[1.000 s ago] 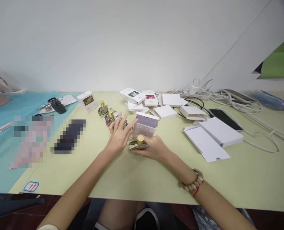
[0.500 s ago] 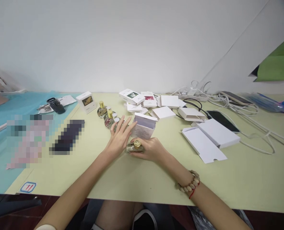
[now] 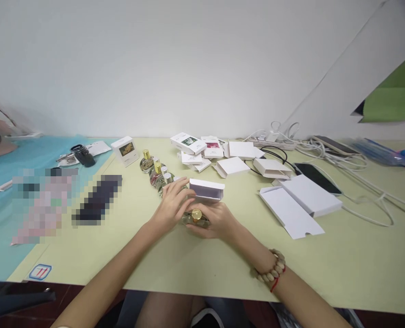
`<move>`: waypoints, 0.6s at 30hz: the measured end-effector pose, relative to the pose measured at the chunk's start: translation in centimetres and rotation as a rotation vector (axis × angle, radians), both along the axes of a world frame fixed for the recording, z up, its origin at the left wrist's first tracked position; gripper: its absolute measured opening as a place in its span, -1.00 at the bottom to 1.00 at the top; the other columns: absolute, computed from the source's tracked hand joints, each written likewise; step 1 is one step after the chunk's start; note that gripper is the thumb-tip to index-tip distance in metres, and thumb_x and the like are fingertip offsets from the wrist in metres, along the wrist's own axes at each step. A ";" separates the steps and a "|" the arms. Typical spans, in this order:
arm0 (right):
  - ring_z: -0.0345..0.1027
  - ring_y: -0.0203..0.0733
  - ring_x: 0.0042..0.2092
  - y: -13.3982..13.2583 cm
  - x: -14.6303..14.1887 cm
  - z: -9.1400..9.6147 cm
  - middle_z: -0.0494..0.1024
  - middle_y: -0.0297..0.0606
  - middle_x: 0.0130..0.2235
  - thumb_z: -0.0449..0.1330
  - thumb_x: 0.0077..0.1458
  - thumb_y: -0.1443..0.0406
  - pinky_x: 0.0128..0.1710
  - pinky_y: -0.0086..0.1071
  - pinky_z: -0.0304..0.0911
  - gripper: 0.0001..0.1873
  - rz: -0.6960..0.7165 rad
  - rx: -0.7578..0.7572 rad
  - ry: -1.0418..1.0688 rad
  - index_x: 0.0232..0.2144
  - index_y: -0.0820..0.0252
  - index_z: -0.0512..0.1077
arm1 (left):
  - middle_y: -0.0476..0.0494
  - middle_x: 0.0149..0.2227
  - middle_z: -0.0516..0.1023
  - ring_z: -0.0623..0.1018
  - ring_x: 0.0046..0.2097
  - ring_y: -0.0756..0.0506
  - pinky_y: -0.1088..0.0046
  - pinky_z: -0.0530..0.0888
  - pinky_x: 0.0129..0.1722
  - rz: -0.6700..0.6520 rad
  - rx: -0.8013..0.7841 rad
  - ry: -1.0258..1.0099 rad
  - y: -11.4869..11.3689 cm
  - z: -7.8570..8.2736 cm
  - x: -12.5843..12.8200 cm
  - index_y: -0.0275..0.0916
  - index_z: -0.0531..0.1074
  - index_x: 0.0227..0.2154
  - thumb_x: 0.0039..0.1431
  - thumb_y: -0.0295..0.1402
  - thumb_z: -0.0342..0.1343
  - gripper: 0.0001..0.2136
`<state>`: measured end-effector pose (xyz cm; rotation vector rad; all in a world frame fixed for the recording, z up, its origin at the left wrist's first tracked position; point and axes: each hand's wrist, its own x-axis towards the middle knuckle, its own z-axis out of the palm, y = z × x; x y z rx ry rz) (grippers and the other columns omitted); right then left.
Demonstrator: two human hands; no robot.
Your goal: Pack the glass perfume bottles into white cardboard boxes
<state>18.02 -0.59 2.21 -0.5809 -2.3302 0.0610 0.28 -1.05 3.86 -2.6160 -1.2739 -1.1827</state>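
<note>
A round glass perfume bottle with a gold cap (image 3: 196, 215) stands in the grip of my right hand (image 3: 215, 219), thumb and fingers closed around its sides. Just behind it is a small white box (image 3: 207, 183), its open end facing up and its inside in shadow. My left hand (image 3: 173, 202) has its fingers bent at the box's left edge, gripping it; the thumb lies near the bottle. Left of that hand, a row of perfume bottles (image 3: 156, 172) with gold and silver caps runs back along the table, the nearest partly hidden by the fingers.
A closed white box with a flower picture (image 3: 126, 151) stands at the back left. More white boxes (image 3: 232, 166) lie piled behind my hands, with an opened box (image 3: 291, 207) to the right. Beyond are phones and tangled cables (image 3: 356, 166). A black jar (image 3: 82, 156) lies on blue cloth at left.
My left fingers have gone from spread out to bent at the box's edge. The box has tipped so its opening faces more upward. The right hand keeps its bottle.
</note>
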 end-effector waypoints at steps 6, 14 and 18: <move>0.37 -0.30 -0.57 -0.6 -0.2 -0.7 0.57 -0.35 -0.44 0.18 -0.01 0.16 -0.63 -0.40 0.18 -0.72 0.034 0.200 0.029 -0.21 0.07 0.35 | -0.14 -0.22 0.31 0.36 -0.11 -0.04 0.41 0.35 -0.15 -0.061 0.070 -0.340 -0.2 -0.2 -0.1 -0.19 0.27 -0.24 0.19 -0.47 -0.10 -0.88; 0.47 -0.12 -0.42 -1.0 0.1 -0.3 0.57 -0.24 -0.42 0.15 -0.14 -0.11 -0.51 -0.28 0.32 -0.59 -0.059 -0.221 0.376 -0.42 0.04 0.24 | -0.20 -0.13 0.32 0.35 -0.06 -0.07 0.37 0.36 -0.13 -0.005 0.033 -0.390 0.1 0.1 -1.0 -0.19 0.19 -0.03 0.24 -0.40 -0.19 -0.74; 0.47 -0.06 -0.36 -0.8 0.2 -0.5 0.53 -0.20 -0.39 0.09 -0.11 -0.15 -0.41 -0.17 0.35 -0.52 -0.113 -0.257 0.634 -0.33 0.01 0.08 | -0.21 -0.10 0.34 0.36 -0.07 -0.06 0.40 0.38 -0.13 -0.058 -0.042 -0.313 0.0 0.2 -0.7 -0.17 0.17 0.02 0.24 -0.39 -0.19 -0.70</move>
